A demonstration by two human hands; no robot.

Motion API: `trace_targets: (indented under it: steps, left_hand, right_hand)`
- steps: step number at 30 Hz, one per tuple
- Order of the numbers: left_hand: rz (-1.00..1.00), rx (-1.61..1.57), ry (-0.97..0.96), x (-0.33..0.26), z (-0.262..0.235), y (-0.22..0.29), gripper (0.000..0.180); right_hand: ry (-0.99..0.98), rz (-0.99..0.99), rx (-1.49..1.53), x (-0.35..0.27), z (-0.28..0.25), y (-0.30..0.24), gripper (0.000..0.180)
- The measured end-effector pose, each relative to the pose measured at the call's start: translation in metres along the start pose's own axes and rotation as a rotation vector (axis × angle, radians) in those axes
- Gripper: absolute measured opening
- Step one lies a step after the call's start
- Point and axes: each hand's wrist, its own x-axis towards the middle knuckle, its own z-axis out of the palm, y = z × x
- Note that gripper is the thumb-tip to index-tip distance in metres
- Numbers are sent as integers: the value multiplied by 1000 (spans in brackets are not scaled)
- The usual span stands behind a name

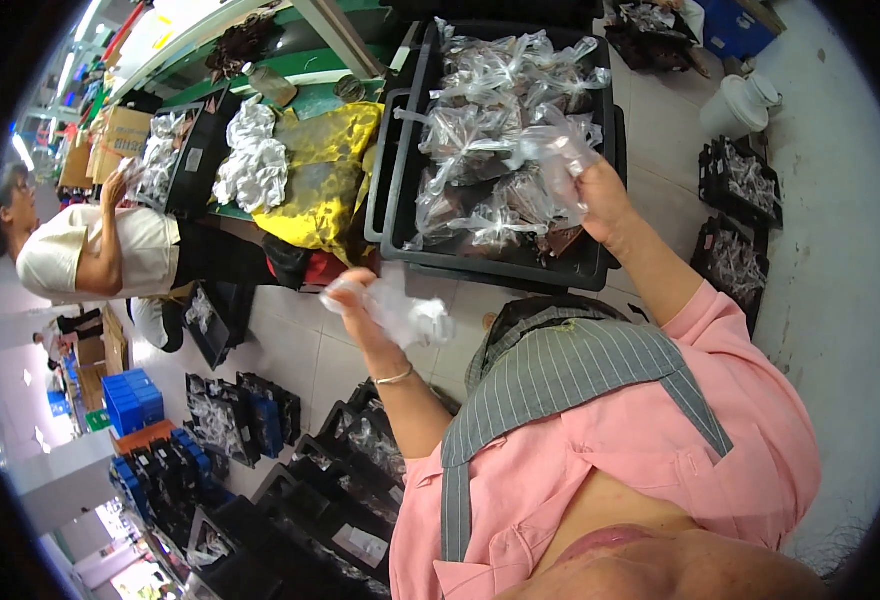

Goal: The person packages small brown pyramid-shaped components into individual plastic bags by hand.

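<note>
Clear plastic bags with brown pieces inside, several of them tied at the neck, fill a large black crate in front of me. My right hand is closed on a clear plastic bag above the crate's right side. What that bag holds is hard to make out. To the left of the crate and nearer to me, my left hand is raised, its fingers closed round a thin, crumpled clear plastic bag. That bag looks flat and hangs toward the right.
A yellow sack and a white crumpled bundle lie on a green bench at the left. Beyond, a person handles a bag at another black crate. Black crates crowd the lower left; a white bucket stands far right.
</note>
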Motion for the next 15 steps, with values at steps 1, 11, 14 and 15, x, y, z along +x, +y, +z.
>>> trace_targets:
  steps: [1, 11, 14, 15]
  left_hand:
    - [14, 166, -159, 0, -8, 5, 22]
    - [-178, 824, -510, -27, 61, -21, 19]
    - [-244, 941, -658, -39, 65, -21, 22]
    - [-120, 957, -640, -45, 70, -23, 24]
  right_hand:
    - [2, 0, 9, 1, 4, 5, 18]
    - [-357, 224, 301, -10, 50, 44, 20]
    - [-360, 211, 327, -4, 55, 57, 20]
    - [-298, 191, 321, -5, 59, 60, 19]
